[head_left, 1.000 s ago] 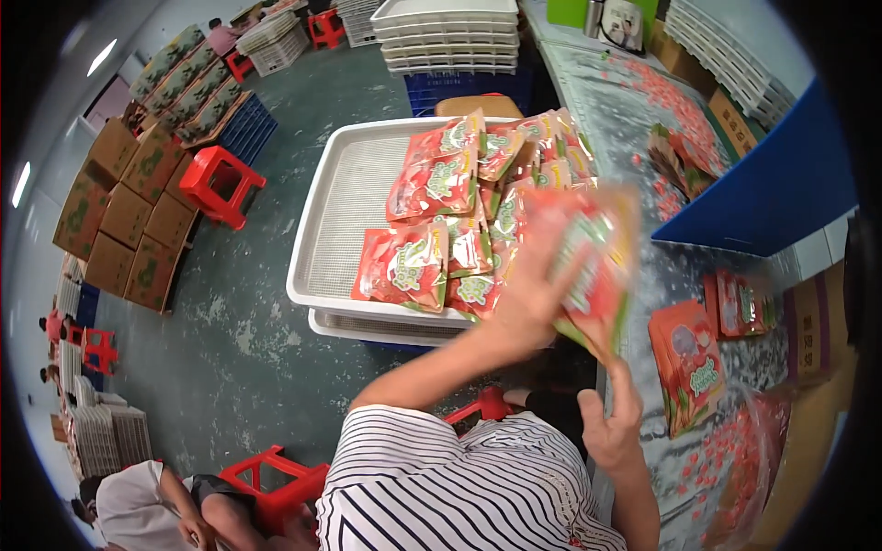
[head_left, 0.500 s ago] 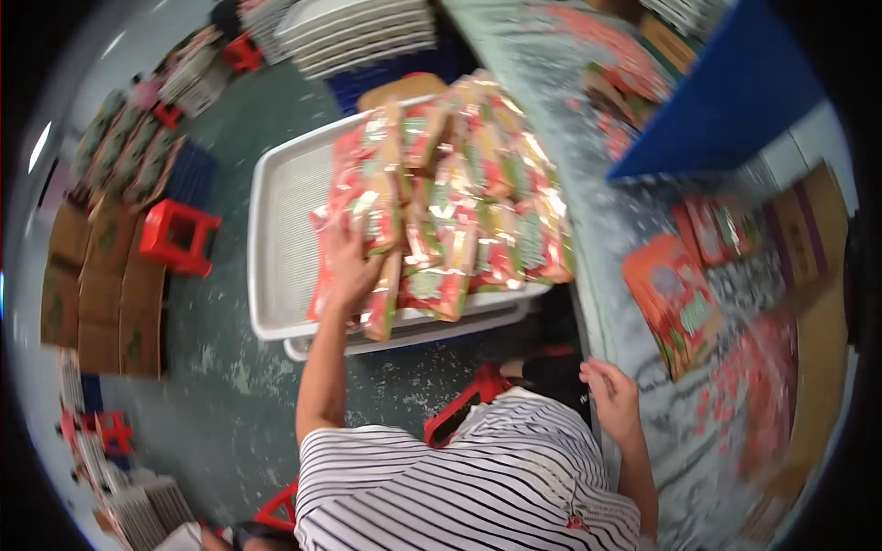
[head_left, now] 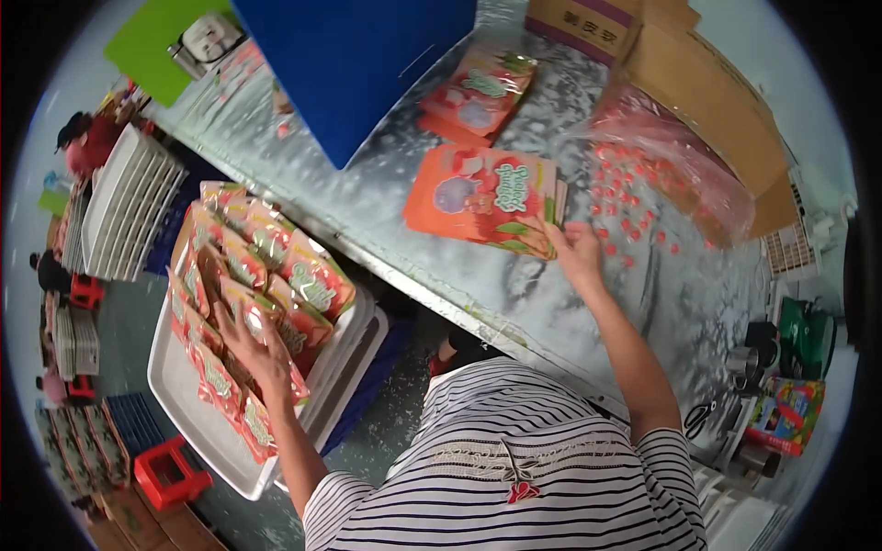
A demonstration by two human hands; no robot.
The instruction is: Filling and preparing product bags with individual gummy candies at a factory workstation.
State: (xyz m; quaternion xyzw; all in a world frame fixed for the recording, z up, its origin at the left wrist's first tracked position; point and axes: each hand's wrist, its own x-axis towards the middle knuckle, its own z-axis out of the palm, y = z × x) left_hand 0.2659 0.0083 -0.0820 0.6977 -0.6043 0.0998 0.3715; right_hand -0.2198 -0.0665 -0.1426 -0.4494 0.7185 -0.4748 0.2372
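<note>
My left hand (head_left: pixel 253 349) lies with fingers spread over filled, shiny red-and-green candy pouches (head_left: pixel 246 262). They are heaped in a white plastic tray (head_left: pixel 175 404) at the lower left. On the table, a small stack of flat orange pouches (head_left: pixel 476 195) lies in front of me. My right hand (head_left: pixel 579 253) is at the near right corner of this stack, thumb and fingers pinched on a pouch's edge. How many pouches are between the fingers cannot be made out. Behind it lies a second pile of pouches (head_left: pixel 482 87).
Small red candies (head_left: pixel 625 197) spill from a clear plastic bag (head_left: pixel 684 156) beside a cardboard box (head_left: pixel 707 73). A blue panel (head_left: pixel 354 64) stands on the table (head_left: pixel 404 266). Stacked white trays (head_left: pixel 129 207), a red stool (head_left: pixel 170 473) and scissors (head_left: pixel 700 418) are around.
The view has turned right toward the table. My right hand has moved from the table's edge to the flat pouch stack. My left hand remains on the filled pouches.
</note>
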